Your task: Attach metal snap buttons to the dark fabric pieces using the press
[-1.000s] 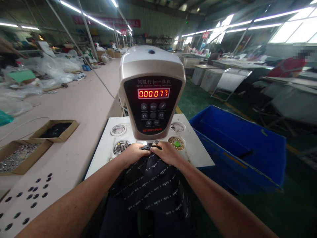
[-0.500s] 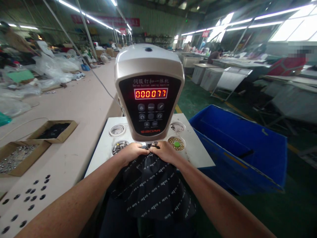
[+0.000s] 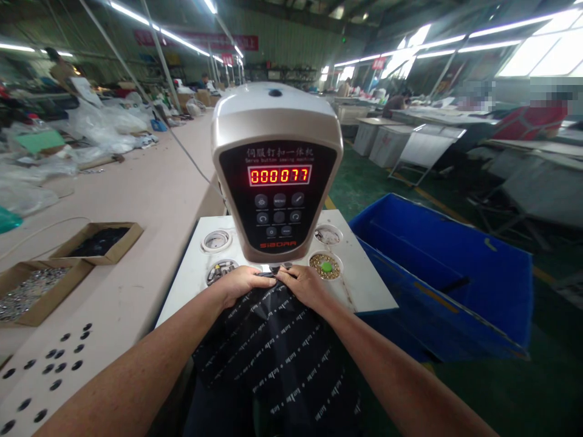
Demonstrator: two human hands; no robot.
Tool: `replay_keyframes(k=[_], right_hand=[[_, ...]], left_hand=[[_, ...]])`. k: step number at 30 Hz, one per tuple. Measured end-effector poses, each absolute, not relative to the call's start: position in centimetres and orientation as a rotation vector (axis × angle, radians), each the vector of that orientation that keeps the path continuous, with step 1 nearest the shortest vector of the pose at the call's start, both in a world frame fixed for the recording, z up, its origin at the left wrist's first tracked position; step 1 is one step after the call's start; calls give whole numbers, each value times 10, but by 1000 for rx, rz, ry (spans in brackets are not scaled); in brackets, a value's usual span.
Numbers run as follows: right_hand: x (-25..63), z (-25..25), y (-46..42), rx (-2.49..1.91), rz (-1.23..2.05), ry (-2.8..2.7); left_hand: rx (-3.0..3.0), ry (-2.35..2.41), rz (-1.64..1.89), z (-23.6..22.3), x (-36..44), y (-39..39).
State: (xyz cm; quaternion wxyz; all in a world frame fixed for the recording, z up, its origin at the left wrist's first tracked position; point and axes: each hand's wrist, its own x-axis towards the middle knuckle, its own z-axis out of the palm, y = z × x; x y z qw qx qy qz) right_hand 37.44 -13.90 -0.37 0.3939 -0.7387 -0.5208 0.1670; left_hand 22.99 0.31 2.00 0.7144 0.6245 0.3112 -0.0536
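A black fabric piece [image 3: 277,346] with slanting rows of white print hangs from both my hands toward my lap. My left hand [image 3: 241,284] pinches its upper edge between thumb and fingers. Close beside it, my right hand [image 3: 303,284] grips the same edge, its thumb pointing inward. Both hands are just under the head of a button machine [image 3: 277,133], whose red display reads 000077. The fingertips and the spot beneath the machine head are partly hidden. The machine stands on a white tabletop [image 3: 364,285].
Round wells in the tabletop hold metal parts [image 3: 218,273] and brass-coloured pieces [image 3: 321,267] with a green cap. Left is a long table [image 3: 150,206] with cardboard trays [image 3: 122,246] and scattered black discs [image 3: 61,367]. A blue bin [image 3: 437,273] stands right. People work farther back.
Both hands have shifted slightly, still holding the fabric edge. The fabric hangs a little flatter and more spread out. The display reading is the same.
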Motion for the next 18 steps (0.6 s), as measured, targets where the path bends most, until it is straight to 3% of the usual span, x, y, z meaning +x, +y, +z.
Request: replay_keyframes(k=[18], right_hand=[[370, -4, -138, -2128, 282, -1378]], left_hand=[[1683, 646, -45, 19, 223, 15]])
